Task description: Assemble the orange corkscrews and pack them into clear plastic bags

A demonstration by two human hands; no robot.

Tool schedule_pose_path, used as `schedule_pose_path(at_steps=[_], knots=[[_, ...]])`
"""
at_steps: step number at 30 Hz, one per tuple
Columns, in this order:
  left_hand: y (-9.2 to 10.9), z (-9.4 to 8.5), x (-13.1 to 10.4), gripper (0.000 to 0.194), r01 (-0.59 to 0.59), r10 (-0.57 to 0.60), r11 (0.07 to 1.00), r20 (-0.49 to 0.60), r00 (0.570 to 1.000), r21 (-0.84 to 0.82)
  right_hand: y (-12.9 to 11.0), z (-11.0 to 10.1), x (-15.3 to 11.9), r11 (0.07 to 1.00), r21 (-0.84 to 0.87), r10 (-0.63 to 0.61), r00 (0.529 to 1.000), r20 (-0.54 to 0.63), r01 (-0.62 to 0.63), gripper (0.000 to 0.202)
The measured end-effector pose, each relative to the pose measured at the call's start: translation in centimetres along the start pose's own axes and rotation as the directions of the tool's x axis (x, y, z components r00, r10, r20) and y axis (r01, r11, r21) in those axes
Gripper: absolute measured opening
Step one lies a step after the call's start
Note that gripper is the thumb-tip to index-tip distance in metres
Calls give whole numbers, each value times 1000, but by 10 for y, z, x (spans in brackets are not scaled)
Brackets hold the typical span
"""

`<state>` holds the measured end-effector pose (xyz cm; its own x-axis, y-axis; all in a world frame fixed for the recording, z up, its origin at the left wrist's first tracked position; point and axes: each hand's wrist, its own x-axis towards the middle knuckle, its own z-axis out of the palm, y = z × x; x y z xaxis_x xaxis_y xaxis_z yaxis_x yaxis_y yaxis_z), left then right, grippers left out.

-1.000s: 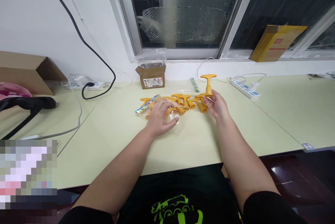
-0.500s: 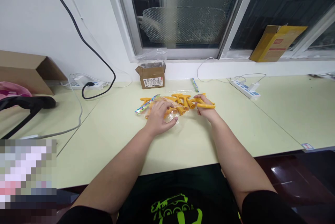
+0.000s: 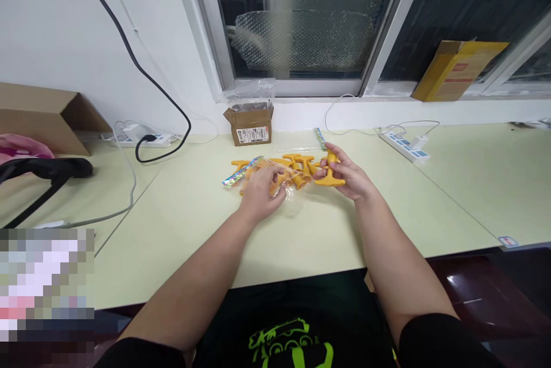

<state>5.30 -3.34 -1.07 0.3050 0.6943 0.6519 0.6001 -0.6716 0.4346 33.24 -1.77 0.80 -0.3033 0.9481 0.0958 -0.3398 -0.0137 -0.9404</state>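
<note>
Several yellow T-shaped plastic pieces (image 3: 305, 165) lie in a pile on the pale green table (image 3: 297, 247). My right hand (image 3: 350, 178) grips one yellow T-shaped piece (image 3: 330, 175) at the pile's right side, its crossbar toward me. Over the left part of the pile is a clear plastic bag (image 3: 294, 194) with a colourful printed strip (image 3: 241, 173). My left hand (image 3: 262, 191) is closed on this bag, its fingers curled and the thumb near them. Yellow pieces show through and beside the bag.
An open small cardboard box (image 3: 250, 125) stands against the wall, with a clear bag and green strip (image 3: 319, 138) to its right. Power strips (image 3: 404, 147) with cables lie left and right. A headband-like black object (image 3: 51, 171) is at left.
My right hand has moved slightly right and turned, bringing the yellow piece from lying sideways to crossbar toward me. My left thumb has drawn in closer to the fingers on the bag.
</note>
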Motion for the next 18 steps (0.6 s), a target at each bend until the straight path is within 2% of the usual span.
schedule_pose_path(at_steps=[2, 5, 8, 10, 12, 15, 18], knots=[[-1, 0, 0, 32, 14, -14, 1000, -20, 1000, -24, -1, -2, -5, 994, -60, 98, 982, 162, -90, 65], [-1, 0, 0, 31, 39, -40, 998, -23, 999, -51, 1, 0, -9, 951, -225, 285, 882, 375, -211, 57], [1, -1, -1, 25, 46, -46, 997, 2, 999, -56, 9, 9, -7, 884, -397, 419, 796, 436, -248, 41], [3, -2, -1, 25, 42, -40, 998, 39, 998, -46, 15, 17, -5, 866, -444, 438, 775, 454, -229, 39], [4, -2, -1, 31, 44, -41, 999, 84, 996, -30, 21, 23, -3, 888, -425, 387, 788, 479, -177, 52], [1, -1, -1, 39, 82, -81, 997, 112, 990, -8, 29, 29, -2, 927, -355, 284, 848, 447, -123, 77], [-2, 0, 0, 34, 127, -125, 992, 109, 986, -7, 36, 36, -1, 951, -291, 211, 910, 356, -106, 81]])
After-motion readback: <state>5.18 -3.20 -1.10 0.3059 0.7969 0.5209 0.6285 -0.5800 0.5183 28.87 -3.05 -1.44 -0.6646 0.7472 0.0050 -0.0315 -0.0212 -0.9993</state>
